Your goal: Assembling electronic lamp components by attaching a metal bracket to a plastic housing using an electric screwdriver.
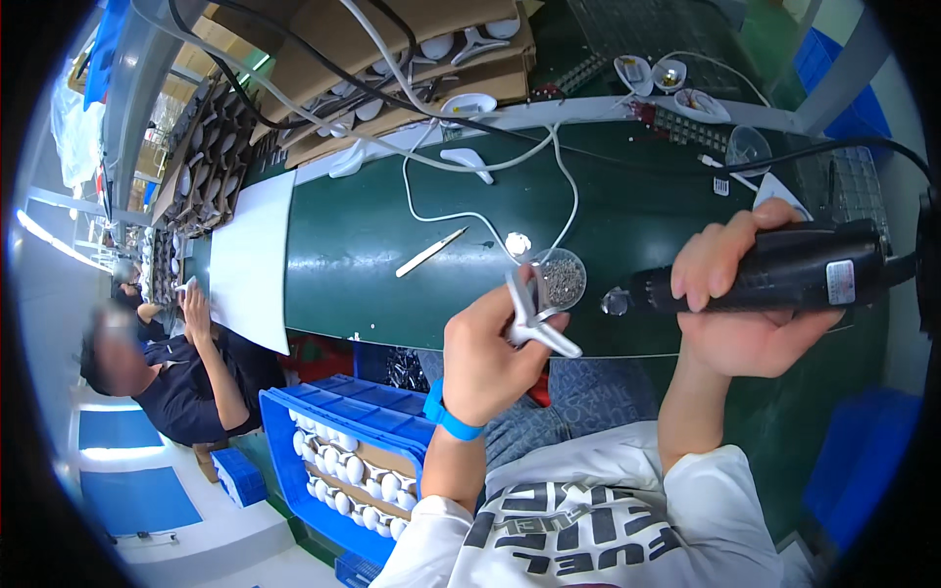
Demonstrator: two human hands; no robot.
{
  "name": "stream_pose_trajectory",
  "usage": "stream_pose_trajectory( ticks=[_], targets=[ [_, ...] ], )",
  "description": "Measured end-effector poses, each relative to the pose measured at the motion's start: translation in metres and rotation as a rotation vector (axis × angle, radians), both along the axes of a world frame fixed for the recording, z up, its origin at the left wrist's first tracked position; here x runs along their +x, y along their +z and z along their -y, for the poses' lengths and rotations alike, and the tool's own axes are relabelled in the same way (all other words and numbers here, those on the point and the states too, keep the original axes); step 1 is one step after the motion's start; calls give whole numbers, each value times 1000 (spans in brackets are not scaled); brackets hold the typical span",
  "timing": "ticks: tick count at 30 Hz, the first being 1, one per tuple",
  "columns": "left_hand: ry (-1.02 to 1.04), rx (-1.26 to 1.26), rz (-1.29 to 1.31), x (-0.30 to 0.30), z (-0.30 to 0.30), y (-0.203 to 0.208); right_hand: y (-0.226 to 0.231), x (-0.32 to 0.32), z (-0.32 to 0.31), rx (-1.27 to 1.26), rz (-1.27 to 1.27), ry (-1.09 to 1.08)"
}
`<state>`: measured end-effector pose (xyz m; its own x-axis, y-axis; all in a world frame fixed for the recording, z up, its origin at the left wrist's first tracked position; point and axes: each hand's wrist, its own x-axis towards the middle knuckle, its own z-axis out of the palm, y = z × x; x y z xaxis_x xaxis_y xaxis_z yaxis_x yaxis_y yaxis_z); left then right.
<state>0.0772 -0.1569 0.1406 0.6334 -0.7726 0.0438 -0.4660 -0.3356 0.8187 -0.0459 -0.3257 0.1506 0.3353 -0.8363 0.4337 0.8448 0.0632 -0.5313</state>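
My left hand (485, 358), wearing a blue wristband, grips a white plastic part (534, 321) with several arms, which juts out past the fingers. Just behind it stands a small clear cup (564, 279) of tiny metal screws. My right hand (735, 338) is wrapped around a black electric screwdriver (784, 265) lying level, its clear-looking tip aimed left at the cup. A short gap separates the tip from the cup. Beyond the cup, a small white round piece (518, 243) rests on the green tabletop (372, 225).
Pale tweezers (431, 252) and curved white parts (468, 162) lie on the table. Cables (470, 218) cross it. Cardboard trays (392, 78) are stacked behind. A blue crate (343, 461) of white parts stands lower left. A co-worker (196, 363) sits at far left, beside a white board (255, 255).
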Motion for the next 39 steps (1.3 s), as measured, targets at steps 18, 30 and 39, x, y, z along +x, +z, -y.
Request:
stream_pose_trajectory(
  ticks=[18, 30, 39],
  targets=[
    [61, -555, -1256, -15, 4, -15, 13, 7, -36, -45, 187, 150],
    [29, -513, -1272, -13, 5, -10, 17, 6, -34, -69, 172, 141],
    [20, -479, -1220, -8, 10, -9, 15, 11, -27, -67, 216, 203]
  ],
)
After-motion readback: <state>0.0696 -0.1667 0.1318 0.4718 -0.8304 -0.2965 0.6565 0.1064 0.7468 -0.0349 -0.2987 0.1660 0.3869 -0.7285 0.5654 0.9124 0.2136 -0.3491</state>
